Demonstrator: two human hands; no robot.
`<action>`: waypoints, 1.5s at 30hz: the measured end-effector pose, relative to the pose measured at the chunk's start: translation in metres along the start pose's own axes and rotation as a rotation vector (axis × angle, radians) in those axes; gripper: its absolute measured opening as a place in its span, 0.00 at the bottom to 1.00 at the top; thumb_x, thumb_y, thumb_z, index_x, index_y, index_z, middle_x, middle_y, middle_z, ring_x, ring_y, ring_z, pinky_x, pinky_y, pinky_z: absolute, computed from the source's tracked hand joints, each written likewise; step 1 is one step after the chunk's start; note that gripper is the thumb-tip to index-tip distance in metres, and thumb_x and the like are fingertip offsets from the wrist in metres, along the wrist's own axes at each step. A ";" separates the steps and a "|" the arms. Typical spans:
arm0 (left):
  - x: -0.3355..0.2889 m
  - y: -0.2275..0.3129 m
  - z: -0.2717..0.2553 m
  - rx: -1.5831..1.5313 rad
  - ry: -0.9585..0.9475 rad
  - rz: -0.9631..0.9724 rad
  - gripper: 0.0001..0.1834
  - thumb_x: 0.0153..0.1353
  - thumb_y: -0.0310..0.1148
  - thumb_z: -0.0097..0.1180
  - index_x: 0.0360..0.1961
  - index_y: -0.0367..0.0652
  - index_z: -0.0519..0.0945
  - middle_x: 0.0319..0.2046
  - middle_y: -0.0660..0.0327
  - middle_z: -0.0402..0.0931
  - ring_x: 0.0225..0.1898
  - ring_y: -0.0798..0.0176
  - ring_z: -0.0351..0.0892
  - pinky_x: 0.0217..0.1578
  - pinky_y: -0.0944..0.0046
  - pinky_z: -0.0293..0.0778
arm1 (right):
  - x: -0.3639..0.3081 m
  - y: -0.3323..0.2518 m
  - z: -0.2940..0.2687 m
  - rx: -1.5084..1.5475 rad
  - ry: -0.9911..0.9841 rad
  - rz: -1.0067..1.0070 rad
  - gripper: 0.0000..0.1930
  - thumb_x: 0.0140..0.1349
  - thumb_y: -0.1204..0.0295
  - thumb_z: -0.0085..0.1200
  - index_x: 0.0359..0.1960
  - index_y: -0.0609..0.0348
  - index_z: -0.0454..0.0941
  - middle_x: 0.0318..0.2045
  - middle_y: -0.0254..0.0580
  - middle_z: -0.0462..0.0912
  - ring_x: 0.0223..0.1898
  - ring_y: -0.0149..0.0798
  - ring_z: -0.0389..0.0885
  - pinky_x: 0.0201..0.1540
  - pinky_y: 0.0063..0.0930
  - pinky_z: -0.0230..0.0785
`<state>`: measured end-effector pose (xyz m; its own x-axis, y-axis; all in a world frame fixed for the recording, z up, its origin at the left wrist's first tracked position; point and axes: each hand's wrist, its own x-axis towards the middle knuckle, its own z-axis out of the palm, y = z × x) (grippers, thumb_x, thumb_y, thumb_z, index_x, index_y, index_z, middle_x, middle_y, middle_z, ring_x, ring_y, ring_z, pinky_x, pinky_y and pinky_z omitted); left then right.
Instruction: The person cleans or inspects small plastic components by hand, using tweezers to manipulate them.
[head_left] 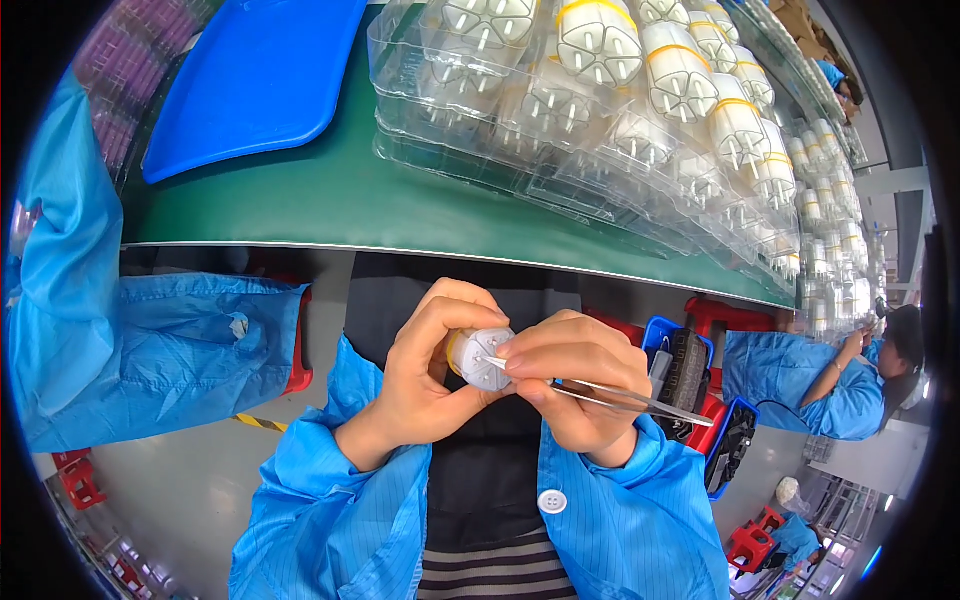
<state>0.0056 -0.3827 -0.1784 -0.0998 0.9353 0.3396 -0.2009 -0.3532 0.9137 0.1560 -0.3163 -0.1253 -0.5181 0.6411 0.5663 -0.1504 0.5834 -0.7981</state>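
Observation:
My left hand [415, 375] is wrapped round a short white plastic cylinder [484, 372] with a yellow band on its side. The segmented end of the cylinder faces toward my right hand [590, 375]. Between the right thumb and fingers is a pair of metal tweezers [660, 404], its rear end sticking out to the right. The tweezers' tips reach the cylinder's end face, next to a small white prong; whether they grip it cannot be made out. Both hands are above my lap, in front of the green table [300, 215].
Stacked clear plastic trays [450, 165] on the table hold many similar white cylinders [600, 45] with prongs and yellow bands. A blue tray [260, 85] lies at the far left. Blue bins [735, 445] stand right of me. Co-workers in blue sit on both sides.

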 end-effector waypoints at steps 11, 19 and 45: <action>-0.002 0.008 -0.001 0.077 0.024 0.009 0.26 0.44 0.19 0.70 0.47 0.39 0.75 0.45 0.54 0.70 0.45 0.61 0.74 0.43 0.66 0.71 | 0.003 -0.004 0.001 -0.013 -0.049 -0.008 0.09 0.51 0.78 0.67 0.34 0.63 0.82 0.32 0.47 0.84 0.30 0.45 0.84 0.32 0.29 0.76; -0.002 0.013 -0.004 0.146 0.035 0.001 0.25 0.43 0.19 0.69 0.46 0.38 0.76 0.44 0.53 0.71 0.43 0.59 0.75 0.41 0.64 0.72 | 0.004 -0.004 0.004 -0.062 -0.075 -0.043 0.09 0.50 0.77 0.67 0.34 0.63 0.82 0.32 0.47 0.83 0.30 0.44 0.83 0.31 0.29 0.76; -0.005 0.009 -0.005 0.027 0.008 -0.047 0.28 0.42 0.15 0.69 0.47 0.40 0.74 0.45 0.56 0.69 0.45 0.63 0.74 0.43 0.66 0.72 | -0.013 -0.011 0.009 0.087 0.115 0.235 0.07 0.53 0.80 0.63 0.34 0.66 0.82 0.33 0.50 0.84 0.33 0.40 0.84 0.35 0.26 0.77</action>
<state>-0.0009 -0.3908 -0.1726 -0.0990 0.9505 0.2946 -0.1795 -0.3083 0.9342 0.1568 -0.3352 -0.1261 -0.4486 0.8094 0.3789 -0.1115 0.3700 -0.9223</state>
